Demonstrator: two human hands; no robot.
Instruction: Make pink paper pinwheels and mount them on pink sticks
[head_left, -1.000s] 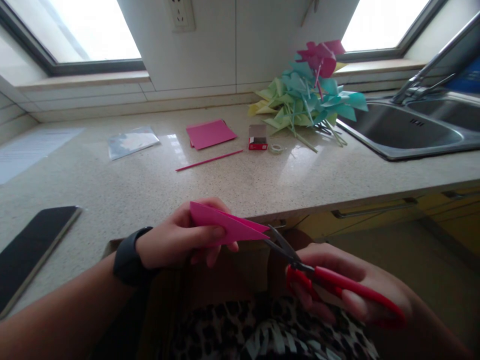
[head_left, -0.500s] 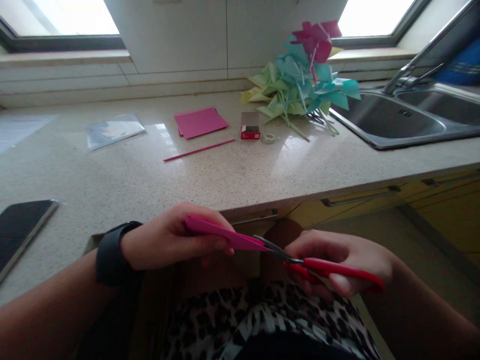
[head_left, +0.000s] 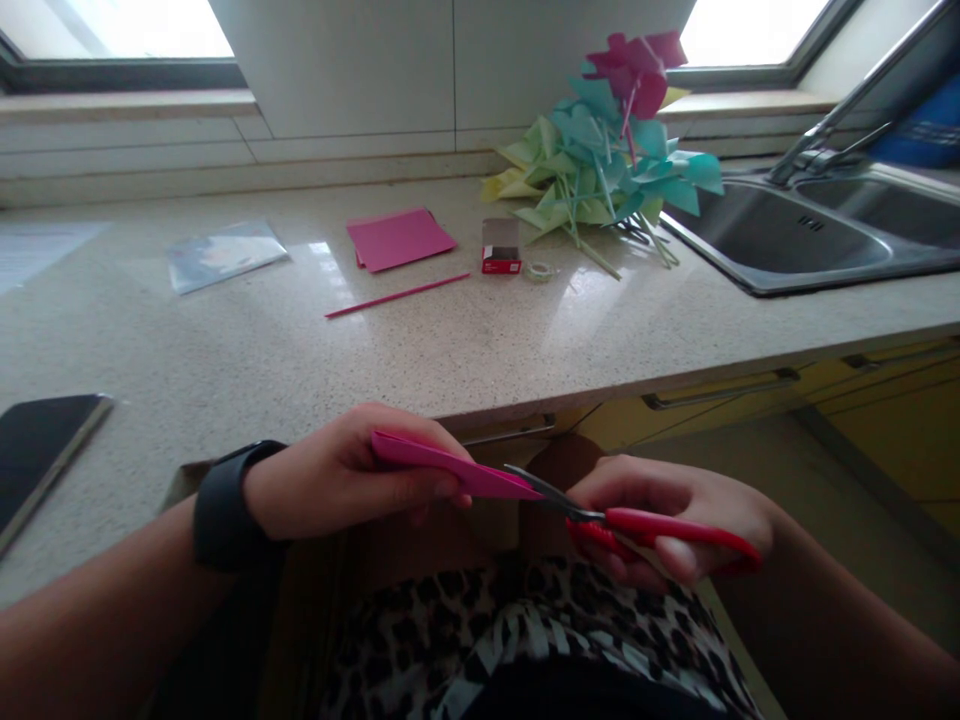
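The folded pink paper (head_left: 450, 468) sits pinched in the left hand (head_left: 349, 475), its grip closed on the fold, just below the desk (head_left: 300, 340) edge. Right of that grip, the right hand (head_left: 675, 515) grips red scissors (head_left: 637, 525), blades touching the paper's tip.

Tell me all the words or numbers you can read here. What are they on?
No words or numbers can be read.
Small red box on the counter: pale marks on its front, too small and blurred to read.
Sheet of paper at the far left: too faint to read.
Pink paper and red scissors in the hands: no writing shows.
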